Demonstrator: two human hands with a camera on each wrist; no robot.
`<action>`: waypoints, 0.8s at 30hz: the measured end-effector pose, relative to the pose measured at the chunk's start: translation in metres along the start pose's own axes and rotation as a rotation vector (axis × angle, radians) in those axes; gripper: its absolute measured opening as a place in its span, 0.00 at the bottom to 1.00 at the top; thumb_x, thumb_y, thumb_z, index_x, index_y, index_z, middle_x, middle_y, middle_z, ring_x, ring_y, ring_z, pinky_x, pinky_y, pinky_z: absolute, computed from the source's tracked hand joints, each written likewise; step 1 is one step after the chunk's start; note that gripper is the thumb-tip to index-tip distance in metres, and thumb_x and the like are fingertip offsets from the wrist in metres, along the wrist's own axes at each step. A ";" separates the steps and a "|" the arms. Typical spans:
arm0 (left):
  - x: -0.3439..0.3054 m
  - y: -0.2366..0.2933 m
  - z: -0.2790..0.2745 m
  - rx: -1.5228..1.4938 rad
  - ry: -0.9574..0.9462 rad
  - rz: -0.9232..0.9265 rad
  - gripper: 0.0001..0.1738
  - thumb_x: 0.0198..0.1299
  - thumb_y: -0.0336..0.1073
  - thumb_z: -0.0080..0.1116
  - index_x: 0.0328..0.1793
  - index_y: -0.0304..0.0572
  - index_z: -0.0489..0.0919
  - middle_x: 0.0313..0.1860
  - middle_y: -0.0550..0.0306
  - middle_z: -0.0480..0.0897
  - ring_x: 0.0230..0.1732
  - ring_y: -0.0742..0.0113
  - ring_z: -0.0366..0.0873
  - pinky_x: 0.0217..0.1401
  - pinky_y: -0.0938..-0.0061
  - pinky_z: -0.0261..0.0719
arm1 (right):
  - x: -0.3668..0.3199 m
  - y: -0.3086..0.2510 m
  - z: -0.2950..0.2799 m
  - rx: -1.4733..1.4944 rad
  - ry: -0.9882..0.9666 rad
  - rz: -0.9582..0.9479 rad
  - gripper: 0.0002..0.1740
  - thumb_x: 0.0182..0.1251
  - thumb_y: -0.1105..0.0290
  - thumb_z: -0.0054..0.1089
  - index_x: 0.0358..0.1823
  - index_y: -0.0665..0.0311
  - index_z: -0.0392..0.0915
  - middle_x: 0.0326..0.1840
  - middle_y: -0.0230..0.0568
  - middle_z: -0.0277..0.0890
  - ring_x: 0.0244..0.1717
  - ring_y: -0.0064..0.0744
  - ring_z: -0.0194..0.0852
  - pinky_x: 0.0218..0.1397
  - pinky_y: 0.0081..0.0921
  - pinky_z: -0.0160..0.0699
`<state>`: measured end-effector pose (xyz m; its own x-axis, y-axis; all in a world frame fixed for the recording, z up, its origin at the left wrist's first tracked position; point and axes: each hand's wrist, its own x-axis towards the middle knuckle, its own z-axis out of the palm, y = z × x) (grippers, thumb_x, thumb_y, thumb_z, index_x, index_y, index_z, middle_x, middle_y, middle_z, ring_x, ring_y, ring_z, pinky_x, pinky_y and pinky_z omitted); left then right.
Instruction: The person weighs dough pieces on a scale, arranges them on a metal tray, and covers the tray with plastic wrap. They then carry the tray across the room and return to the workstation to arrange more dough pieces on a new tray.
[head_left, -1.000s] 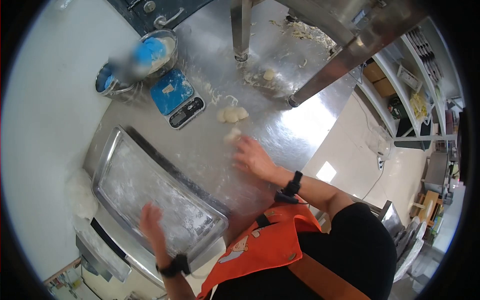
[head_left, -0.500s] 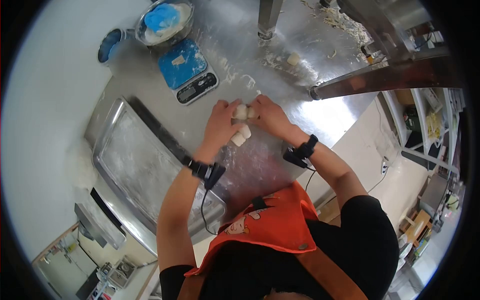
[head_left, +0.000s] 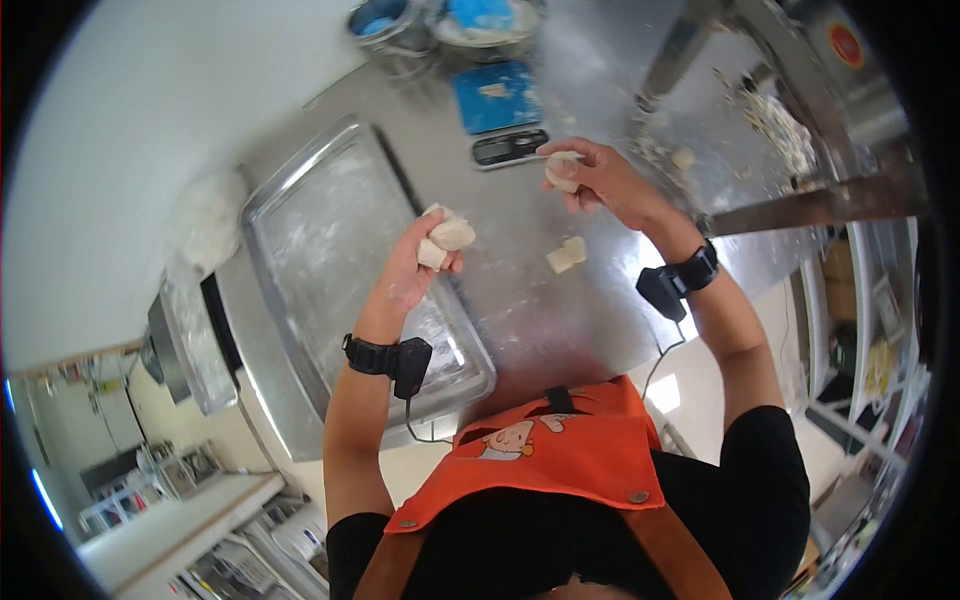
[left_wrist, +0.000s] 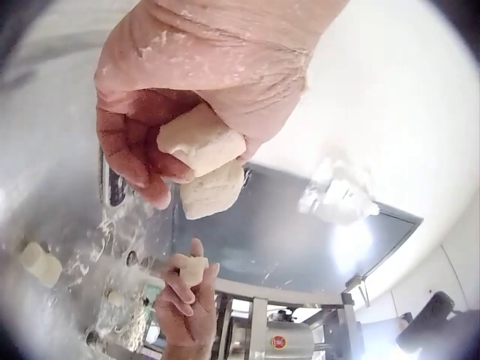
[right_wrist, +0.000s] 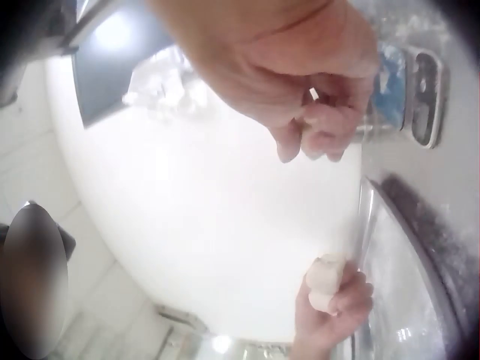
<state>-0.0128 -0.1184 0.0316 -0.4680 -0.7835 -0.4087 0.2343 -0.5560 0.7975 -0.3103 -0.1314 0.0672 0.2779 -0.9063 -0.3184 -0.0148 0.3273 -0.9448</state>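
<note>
My left hand point(head_left: 408, 268) is raised by the right edge of the metal tray and grips two pale dough pieces point(head_left: 452, 235). The left wrist view shows both pieces point(left_wrist: 201, 139) stacked between thumb and curled fingers. Up and to the right, my right hand point(head_left: 615, 185) pinches one dough piece point(head_left: 565, 171) near the scale. In the right wrist view that hand point(right_wrist: 300, 75) mostly hides what it pinches. More dough point(head_left: 567, 255) lies on the steel table between and below the hands.
The floured metal tray point(head_left: 345, 260) lies at the left. A blue-topped scale point(head_left: 497, 97) stands beyond the hands, with bowls point(head_left: 487, 35) behind it. Metal legs point(head_left: 810, 207) and another small dough piece point(head_left: 683, 158) are at the right.
Both hands came together at the dough, then moved apart. The left hand lifted two pieces toward the tray; the right raised one toward the scale. The head view has shifted.
</note>
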 end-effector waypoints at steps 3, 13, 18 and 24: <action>-0.051 0.023 -0.026 0.009 0.205 0.035 0.24 0.67 0.52 0.50 0.52 0.35 0.75 0.39 0.52 0.82 0.33 0.63 0.83 0.36 0.73 0.80 | 0.025 -0.029 0.046 -0.264 -0.100 -0.058 0.27 0.69 0.51 0.56 0.56 0.68 0.74 0.36 0.31 0.75 0.27 0.22 0.69 0.32 0.16 0.73; -0.152 0.063 -0.227 0.383 0.380 0.208 0.25 0.66 0.51 0.54 0.55 0.34 0.74 0.44 0.53 0.81 0.32 0.70 0.80 0.33 0.77 0.78 | 0.172 -0.042 0.262 -0.310 -0.338 -0.177 0.23 0.66 0.60 0.60 0.57 0.67 0.75 0.44 0.40 0.79 0.40 0.28 0.79 0.45 0.22 0.78; -0.186 0.078 -0.299 0.182 0.439 0.175 0.22 0.65 0.46 0.56 0.56 0.36 0.75 0.43 0.57 0.81 0.33 0.71 0.81 0.32 0.78 0.77 | 0.267 0.002 0.384 -0.776 -0.160 -0.581 0.19 0.58 0.57 0.62 0.48 0.58 0.80 0.35 0.48 0.81 0.35 0.43 0.80 0.40 0.32 0.78; -0.189 0.078 -0.352 0.137 0.482 0.113 0.20 0.64 0.42 0.57 0.56 0.37 0.75 0.46 0.58 0.81 0.37 0.72 0.81 0.35 0.80 0.75 | 0.352 0.050 0.475 -1.078 -0.068 -0.647 0.13 0.57 0.64 0.58 0.43 0.58 0.80 0.41 0.47 0.77 0.44 0.50 0.74 0.48 0.43 0.74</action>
<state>0.3942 -0.1116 0.0146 0.0075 -0.8933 -0.4493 0.1313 -0.4446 0.8861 0.2429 -0.3073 -0.0555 0.5758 -0.7928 0.2000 -0.6241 -0.5842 -0.5189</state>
